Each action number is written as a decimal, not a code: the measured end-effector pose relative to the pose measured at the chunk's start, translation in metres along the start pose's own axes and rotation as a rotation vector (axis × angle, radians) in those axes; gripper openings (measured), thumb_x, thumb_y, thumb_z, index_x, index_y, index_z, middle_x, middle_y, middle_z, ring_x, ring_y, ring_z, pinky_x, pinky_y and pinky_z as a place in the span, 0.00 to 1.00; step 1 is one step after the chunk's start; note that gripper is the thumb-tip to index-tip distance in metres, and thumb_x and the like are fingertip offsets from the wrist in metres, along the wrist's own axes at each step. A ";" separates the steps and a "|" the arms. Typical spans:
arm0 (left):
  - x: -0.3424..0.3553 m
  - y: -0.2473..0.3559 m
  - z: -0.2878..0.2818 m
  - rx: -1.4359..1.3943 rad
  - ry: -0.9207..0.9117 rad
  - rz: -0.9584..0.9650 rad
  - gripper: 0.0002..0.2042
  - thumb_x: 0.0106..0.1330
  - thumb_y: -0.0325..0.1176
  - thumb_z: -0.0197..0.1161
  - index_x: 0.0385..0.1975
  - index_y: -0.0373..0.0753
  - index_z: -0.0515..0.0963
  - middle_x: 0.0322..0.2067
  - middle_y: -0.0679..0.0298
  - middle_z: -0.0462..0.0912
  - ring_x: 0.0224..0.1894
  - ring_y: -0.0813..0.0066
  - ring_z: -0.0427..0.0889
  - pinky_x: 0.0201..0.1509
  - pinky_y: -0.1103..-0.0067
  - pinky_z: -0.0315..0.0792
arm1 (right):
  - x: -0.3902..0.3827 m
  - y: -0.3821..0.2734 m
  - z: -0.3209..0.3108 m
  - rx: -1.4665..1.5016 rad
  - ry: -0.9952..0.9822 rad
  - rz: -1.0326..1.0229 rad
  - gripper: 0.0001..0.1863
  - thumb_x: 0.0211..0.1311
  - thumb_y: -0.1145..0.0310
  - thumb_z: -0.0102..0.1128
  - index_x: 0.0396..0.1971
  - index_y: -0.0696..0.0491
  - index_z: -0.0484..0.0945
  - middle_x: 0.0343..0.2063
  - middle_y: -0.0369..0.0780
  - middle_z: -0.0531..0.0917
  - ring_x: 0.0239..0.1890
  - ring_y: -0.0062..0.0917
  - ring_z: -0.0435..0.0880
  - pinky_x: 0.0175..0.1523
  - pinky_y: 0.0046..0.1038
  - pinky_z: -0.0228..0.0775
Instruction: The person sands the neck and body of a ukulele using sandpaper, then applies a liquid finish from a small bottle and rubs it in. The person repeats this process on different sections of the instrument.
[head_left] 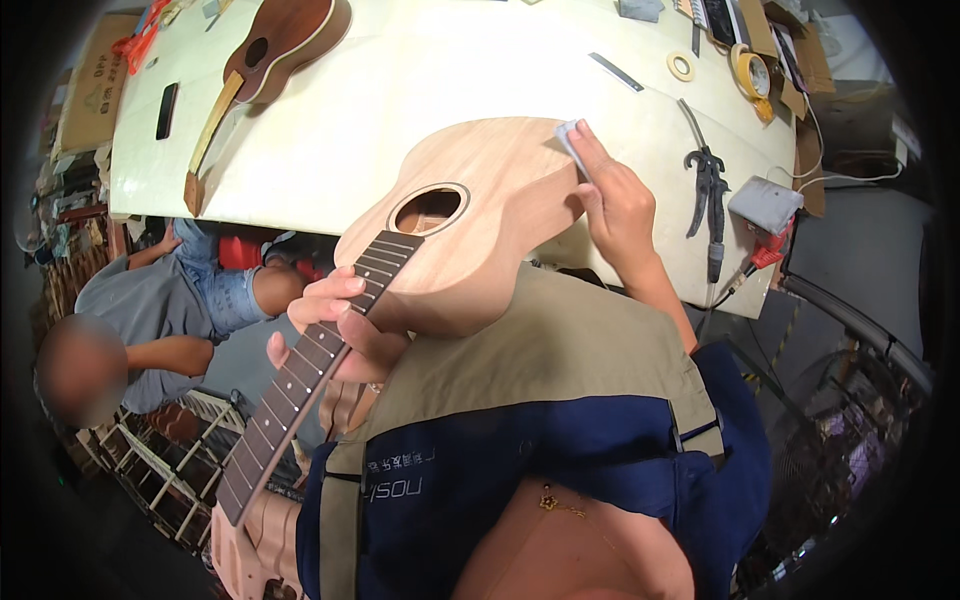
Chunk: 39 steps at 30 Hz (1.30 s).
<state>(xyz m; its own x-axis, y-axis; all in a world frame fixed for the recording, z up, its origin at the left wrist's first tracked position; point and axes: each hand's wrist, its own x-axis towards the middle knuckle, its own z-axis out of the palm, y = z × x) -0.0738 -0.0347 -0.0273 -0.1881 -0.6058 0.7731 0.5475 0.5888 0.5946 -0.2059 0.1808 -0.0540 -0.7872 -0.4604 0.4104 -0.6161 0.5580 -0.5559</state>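
An unfinished pale wooden ukulele (475, 175) lies across my front, its body at the table's edge and its dark fretboard (275, 420) angled down to the lower left. My left hand (340, 330) is wrapped round the neck just below the soundhole, fingertips over the frets. My right hand (620, 210) holds a small light grey sanding sheet (567, 133) against the far right edge of the body, its fingers pressing on it.
The pale table (180, 120) holds a finished brown ukulele (285, 50), a black phone (167, 110), tape rolls (751, 72), a black clamp tool (706, 190) and a grey block (760, 206). A seated person (160, 310) is at my left, beside a rack (170, 460).
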 end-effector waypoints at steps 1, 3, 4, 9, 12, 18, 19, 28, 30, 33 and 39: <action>0.001 0.002 -0.004 -0.020 -0.072 0.001 0.31 0.63 0.27 0.53 0.61 0.39 0.43 0.28 0.55 0.66 0.26 0.63 0.73 0.36 0.66 0.72 | -0.002 -0.011 0.000 -0.012 -0.031 -0.037 0.20 0.59 0.62 0.52 0.52 0.49 0.74 0.51 0.39 0.76 0.26 0.30 0.77 0.34 0.26 0.72; 0.004 0.008 -0.006 -0.049 -0.157 -0.011 0.31 0.64 0.27 0.52 0.61 0.42 0.42 0.30 0.55 0.66 0.27 0.63 0.73 0.38 0.65 0.72 | 0.001 -0.044 -0.004 -0.039 -0.095 -0.111 0.21 0.57 0.62 0.55 0.52 0.49 0.74 0.50 0.40 0.77 0.26 0.30 0.77 0.34 0.25 0.72; 0.006 0.009 -0.005 -0.055 -0.171 -0.017 0.31 0.64 0.27 0.52 0.62 0.42 0.41 0.31 0.55 0.66 0.28 0.63 0.73 0.39 0.64 0.72 | 0.004 -0.059 -0.003 0.120 -0.120 -0.093 0.22 0.55 0.61 0.57 0.51 0.48 0.75 0.50 0.39 0.77 0.26 0.29 0.77 0.33 0.24 0.72; 0.010 0.009 -0.018 -0.010 -0.308 -0.029 0.32 0.64 0.28 0.53 0.63 0.46 0.41 0.32 0.54 0.66 0.29 0.64 0.74 0.41 0.62 0.72 | 0.005 -0.068 0.001 0.193 -0.102 -0.170 0.25 0.46 0.61 0.62 0.49 0.46 0.77 0.48 0.34 0.79 0.25 0.25 0.76 0.30 0.22 0.71; 0.013 0.008 -0.017 -0.041 -0.421 0.025 0.32 0.64 0.27 0.53 0.62 0.46 0.41 0.32 0.54 0.66 0.29 0.64 0.74 0.41 0.62 0.72 | 0.003 -0.030 -0.002 -0.074 -0.110 0.012 0.22 0.50 0.62 0.60 0.49 0.44 0.77 0.47 0.33 0.79 0.25 0.26 0.76 0.32 0.23 0.72; 0.005 -0.001 -0.001 -0.189 -0.060 0.002 0.34 0.59 0.22 0.56 0.61 0.40 0.42 0.28 0.53 0.67 0.24 0.62 0.74 0.36 0.64 0.73 | 0.001 -0.061 -0.002 0.174 -0.118 -0.002 0.18 0.60 0.60 0.51 0.50 0.42 0.76 0.49 0.33 0.78 0.27 0.28 0.76 0.32 0.23 0.71; 0.007 -0.001 0.000 -0.168 -0.126 0.017 0.34 0.59 0.23 0.56 0.61 0.39 0.42 0.28 0.53 0.68 0.24 0.63 0.73 0.35 0.65 0.73 | 0.001 -0.050 -0.004 0.112 -0.153 -0.015 0.18 0.60 0.59 0.51 0.50 0.42 0.76 0.49 0.32 0.78 0.27 0.28 0.76 0.32 0.23 0.71; 0.023 0.005 0.033 -0.080 0.003 -0.139 0.34 0.57 0.22 0.55 0.59 0.34 0.40 0.26 0.56 0.68 0.25 0.66 0.74 0.35 0.70 0.74 | -0.004 0.141 0.012 -0.190 0.036 0.338 0.36 0.63 0.39 0.35 0.63 0.48 0.59 0.63 0.44 0.62 0.61 0.42 0.60 0.65 0.39 0.48; 0.031 0.010 0.041 0.052 -0.036 -0.246 0.34 0.58 0.23 0.56 0.59 0.35 0.40 0.28 0.57 0.69 0.29 0.67 0.75 0.40 0.69 0.74 | 0.009 0.128 0.014 0.089 -0.013 0.258 0.44 0.55 0.34 0.43 0.64 0.50 0.56 0.63 0.45 0.60 0.67 0.40 0.52 0.68 0.41 0.40; 0.045 0.011 0.047 0.166 -0.115 -0.387 0.34 0.60 0.21 0.55 0.59 0.35 0.38 0.31 0.60 0.71 0.34 0.71 0.75 0.46 0.71 0.73 | 0.026 0.054 0.005 0.529 -0.331 0.018 0.51 0.38 0.42 0.68 0.62 0.51 0.59 0.62 0.42 0.63 0.66 0.40 0.55 0.69 0.43 0.38; 0.059 0.002 0.079 0.020 -0.228 -0.427 0.36 0.61 0.27 0.61 0.61 0.36 0.41 0.35 0.63 0.69 0.33 0.82 0.73 0.37 0.87 0.69 | 0.035 0.032 0.016 0.511 -0.169 -0.094 0.43 0.36 0.47 0.71 0.55 0.51 0.70 0.56 0.39 0.71 0.63 0.36 0.63 0.69 0.47 0.35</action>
<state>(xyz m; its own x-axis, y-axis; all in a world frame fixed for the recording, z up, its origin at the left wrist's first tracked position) -0.1476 -0.0267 0.0367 -0.5678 -0.6644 0.4860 0.3669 0.3243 0.8719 -0.2527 0.1711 -0.0692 -0.6885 -0.6197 0.3768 -0.5589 0.1223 -0.8201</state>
